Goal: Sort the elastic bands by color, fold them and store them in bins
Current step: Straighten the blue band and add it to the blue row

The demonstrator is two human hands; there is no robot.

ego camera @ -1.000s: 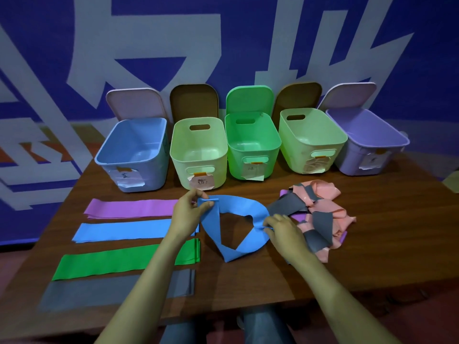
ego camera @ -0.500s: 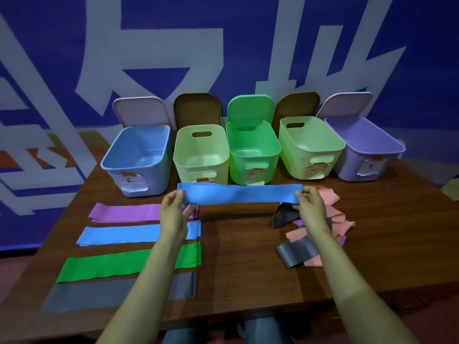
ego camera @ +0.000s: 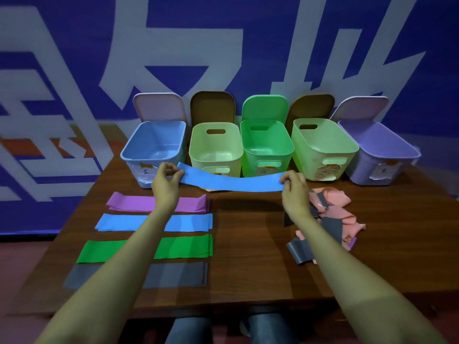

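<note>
Two hands stretch one blue band (ego camera: 233, 182) left to right above the tabletop (ego camera: 248, 244), before the bins: left hand (ego camera: 166, 180) pinches its left end, right hand (ego camera: 294, 188) its right; it is flat, smooth, sagging slightly mid-span

Five bins (ego camera: 267, 145) stand in a row, with five lids (ego camera: 263, 108) behind. Four flat bands lie on the surface: one purple band (ego camera: 134, 202), one blue band (ego camera: 116, 222), one green band (ego camera: 99, 249) and one grey band (ego camera: 173, 274). Two hands, the left hand (ego camera: 166, 180) and the right hand (ego camera: 294, 187), hold one raised blue band (ego camera: 236, 182). The bands in the pink-and-grey heap (ego camera: 332, 202) cannot be counted.
</note>
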